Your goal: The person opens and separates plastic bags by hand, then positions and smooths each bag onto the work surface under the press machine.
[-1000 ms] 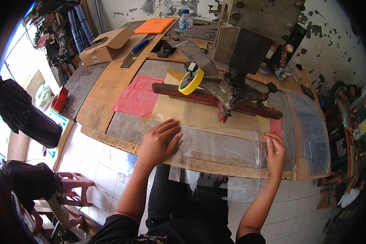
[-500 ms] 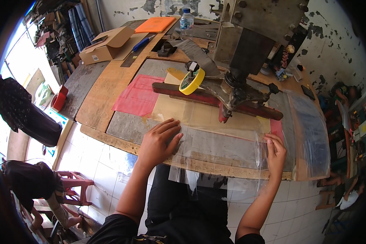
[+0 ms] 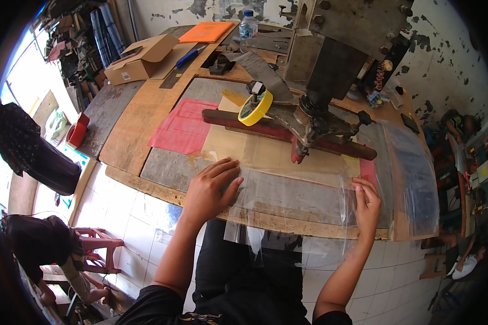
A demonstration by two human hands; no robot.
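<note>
A clear plastic sheet (image 3: pixel 287 208) lies across the grey press bed and hangs over its front edge above my lap. At its left edge my left hand (image 3: pixel 212 187) rests palm down, fingers stretched out and thumb apart. My right hand (image 3: pixel 367 201) pinches the sheet's right edge between thumb and fingers. Beyond the sheet is a tan board (image 3: pixel 228 142), with pink sheet material (image 3: pixel 179 125) showing at its left. Over the board runs the red-and-dark bar (image 3: pixel 336 145) of a press head. A yellow tape roll (image 3: pixel 256 108) hangs on the press.
More clear sheets (image 3: pixel 412 184) are stacked at the right. Farther left are a cardboard box (image 3: pixel 130 67), a blue cutter knife (image 3: pixel 187 57), an orange folder (image 3: pixel 206 32) and a red tape dispenser (image 3: pixel 78 130). A water bottle (image 3: pixel 248 26) stands behind. Other people sit at both sides.
</note>
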